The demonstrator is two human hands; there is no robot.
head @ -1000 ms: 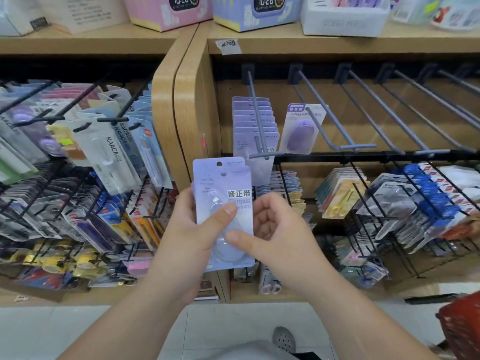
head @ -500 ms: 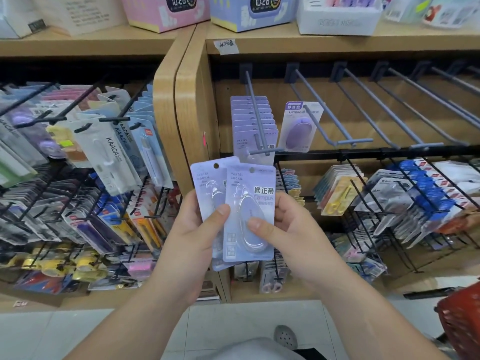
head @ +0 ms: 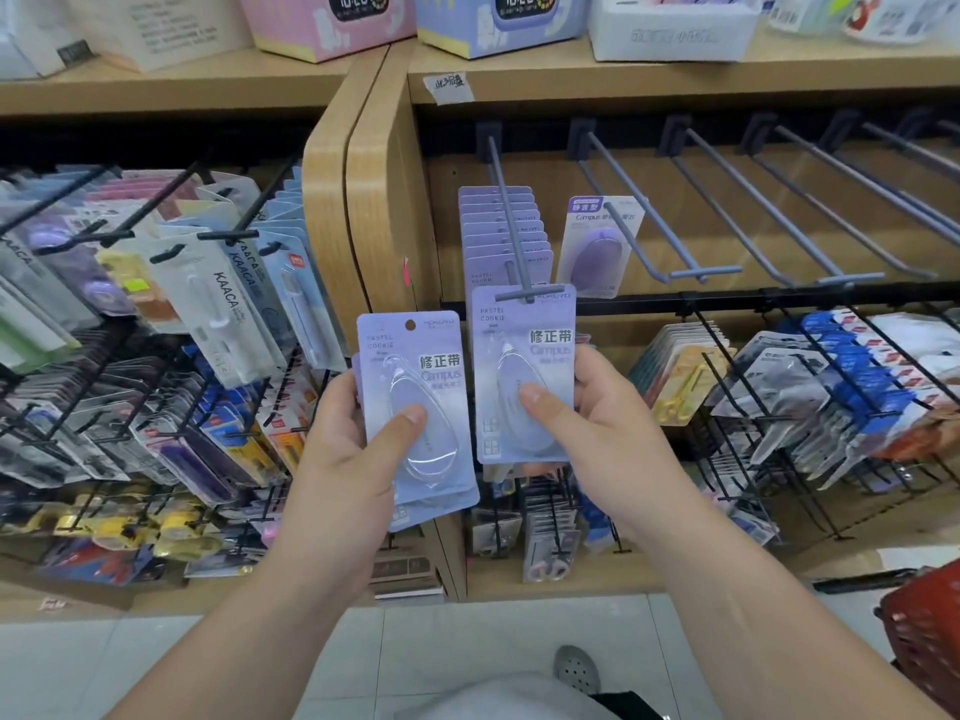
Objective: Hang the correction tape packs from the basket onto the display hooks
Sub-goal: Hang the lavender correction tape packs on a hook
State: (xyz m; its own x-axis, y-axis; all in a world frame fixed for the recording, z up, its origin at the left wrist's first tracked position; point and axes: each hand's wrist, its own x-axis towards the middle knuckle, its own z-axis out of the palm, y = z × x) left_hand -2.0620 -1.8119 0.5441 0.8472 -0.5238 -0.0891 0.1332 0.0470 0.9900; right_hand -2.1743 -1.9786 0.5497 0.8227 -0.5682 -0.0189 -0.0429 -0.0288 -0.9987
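"PASTEL COOKIE", "修正带" and "Campus" on correction tape packs (head: pixel 410 356); "KAACA" on white packs (head: pixel 221 304); "10:28" on clock boxes (head: pixel 332 23).

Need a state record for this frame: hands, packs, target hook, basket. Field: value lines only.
left hand: grips stack of packs, at least two, thumb on the front
right hand: pinches single pack, held upright
single pack top: at the tip of the leftmost hook; threaded or not, cannot tell
hung packs: matching row already on the leftmost hook
next hook: one purple pack
bare hooks: further right
basket: red, lower right edge, contents not visible
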